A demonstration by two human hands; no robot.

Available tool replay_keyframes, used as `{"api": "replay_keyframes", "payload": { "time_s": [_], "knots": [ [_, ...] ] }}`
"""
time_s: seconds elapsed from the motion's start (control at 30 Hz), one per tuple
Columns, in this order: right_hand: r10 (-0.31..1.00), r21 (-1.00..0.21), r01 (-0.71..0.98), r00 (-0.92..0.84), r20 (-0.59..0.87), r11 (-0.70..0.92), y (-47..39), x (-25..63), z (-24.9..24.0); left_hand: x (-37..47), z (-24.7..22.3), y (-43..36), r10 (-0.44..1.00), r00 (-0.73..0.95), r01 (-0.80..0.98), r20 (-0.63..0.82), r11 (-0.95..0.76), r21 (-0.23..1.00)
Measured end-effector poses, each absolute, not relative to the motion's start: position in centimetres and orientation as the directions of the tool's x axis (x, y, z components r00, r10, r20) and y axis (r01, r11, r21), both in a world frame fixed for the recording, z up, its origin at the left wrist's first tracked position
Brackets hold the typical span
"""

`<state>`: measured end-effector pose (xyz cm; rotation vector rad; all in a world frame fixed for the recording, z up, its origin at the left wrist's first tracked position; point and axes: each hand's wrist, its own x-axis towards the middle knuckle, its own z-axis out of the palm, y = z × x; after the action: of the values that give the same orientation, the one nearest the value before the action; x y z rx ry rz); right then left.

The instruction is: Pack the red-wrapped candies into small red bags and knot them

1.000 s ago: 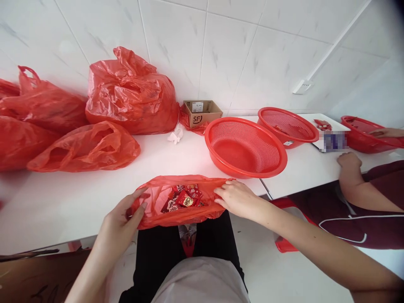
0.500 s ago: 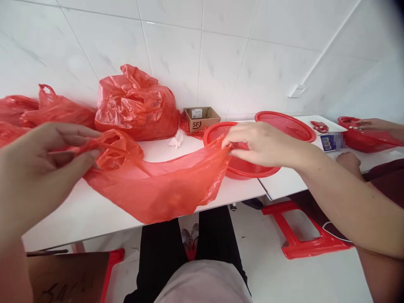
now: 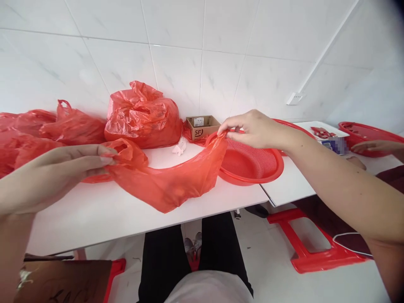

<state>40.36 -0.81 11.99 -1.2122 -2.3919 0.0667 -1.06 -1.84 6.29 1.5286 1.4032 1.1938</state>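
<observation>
A thin red plastic bag (image 3: 176, 181) hangs stretched between my two hands, sagging in the middle above the white table. My left hand (image 3: 72, 170) pinches its left end between thumb and fingers. At the other end, my right hand (image 3: 249, 128) grips a gathered corner. Right behind that hand stands a red mesh basket (image 3: 252, 179), with nothing visible inside it. Another crumpled red bag (image 3: 131, 153) lies just beyond my left fingertips.
A large full red bag (image 3: 143, 120) and several smaller ones (image 3: 75, 126) line the wall. Beside them are a crumpled tissue (image 3: 179, 146) and a small cardboard box (image 3: 202, 128). On the right, a co-worker's hand (image 3: 375, 146) is at another red basket (image 3: 369, 131). A red stool (image 3: 303, 248) stands below.
My hands have come closer together and the bag's lower edge has narrowed and risen. The left hand has shifted right. The view has tilted slightly upward. The co-worker's hand has moved.
</observation>
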Motion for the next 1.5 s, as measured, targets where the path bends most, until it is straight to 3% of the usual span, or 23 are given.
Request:
{"api": "replay_keyframes", "payload": {
  "time_s": [0.1, 0.17, 0.27, 0.4, 0.5, 0.6, 0.7, 0.8, 0.93, 1.03, 1.13, 1.3, 1.4, 1.5],
  "knots": [
    [0.753, -0.254, 0.736, -0.49, 0.439, 0.627, -0.6, 40.1, 12.6, 1.9, 7.6, -2.6, 0.98, 0.168, 0.043, 0.106, -0.115, 0.992],
    [0.743, -0.329, 0.688, -0.474, 0.473, 0.647, -0.5, 39.7, 12.8, 3.5, 8.0, -2.9, 0.976, 0.139, -0.115, 0.164, -0.149, 0.982],
    [0.751, -0.49, 0.57, -0.528, 0.397, 0.66, -0.2, 38.4, 12.9, 5.3, 7.6, -2.7, 0.962, 0.183, -0.223, 0.203, -0.161, 0.962],
    [0.702, -0.661, 0.337, -0.577, 0.418, 0.671, -0.3, 34.9, 13.0, 7.6, 6.4, -2.3, 0.902, 0.428, -0.086, 0.062, -0.028, 0.996],
    [0.551, -0.649, 0.202, -0.736, 0.393, 0.734, -0.6, 31.4, 12.7, 9.6, 6.2, -2.5, 0.855, 0.516, 0.167, -0.057, -0.035, 0.985],
    [0.431, -0.598, 0.127, -0.81, 0.397, 0.791, -0.7, 28.9, 11.7, 10.8, 6.1, -2.6, 0.871, 0.478, 0.348, -0.117, -0.066, 0.935],
    [0.53, -0.636, 0.133, -0.693, 0.489, 0.76, -0.2, 28.4, 9.5, 10.8, 5.5, -2.4, 0.886, 0.451, 0.288, -0.11, -0.027, 0.957],
    [0.676, -0.743, 0.193, -0.601, 0.427, 0.641, 0.7, 29.0, 6.7, 10.3, 4.6, -1.8, 0.887, 0.446, 0.134, -0.12, 0.066, 0.989],
    [0.754, -0.813, 0.173, -0.516, 0.406, 0.556, 0.8, 29.8, 4.3, 10.2, 3.6, -1.0, 0.914, 0.382, 0.032, -0.133, 0.131, 0.991],
    [0.766, -0.81, 0.104, -0.414, 0.492, 0.577, -0.7, 30.2, 4.6, 10.1, 3.3, -0.6, 0.916, 0.394, 0.022, -0.072, 0.07, 0.997],
    [0.747, -0.806, 0.041, -0.406, 0.527, 0.59, -1.9, 30.1, 5.0, 9.8, 3.5, -0.5, 0.885, 0.465, 0.138, 0.006, -0.08, 0.987],
    [0.802, -0.865, 0.008, -0.38, 0.461, 0.501, -0.4, 29.0, 1.5, 9.9, 3.5, -0.7, 0.854, 0.517, 0.426, 0.06, -0.318, 0.847],
    [0.858, -0.897, 0.127, -0.375, 0.352, 0.424, 0.7, 28.1, -1.4, 10.2, 2.4, -0.9, 0.876, 0.421, 0.667, 0.236, -0.475, 0.574],
    [0.862, -0.915, 0.097, -0.388, 0.327, 0.391, 0.9, 27.4, -2.8, 10.3, 1.0, -1.0, 0.788, 0.383, 0.796, 0.482, -0.547, 0.261]
  ]
}}
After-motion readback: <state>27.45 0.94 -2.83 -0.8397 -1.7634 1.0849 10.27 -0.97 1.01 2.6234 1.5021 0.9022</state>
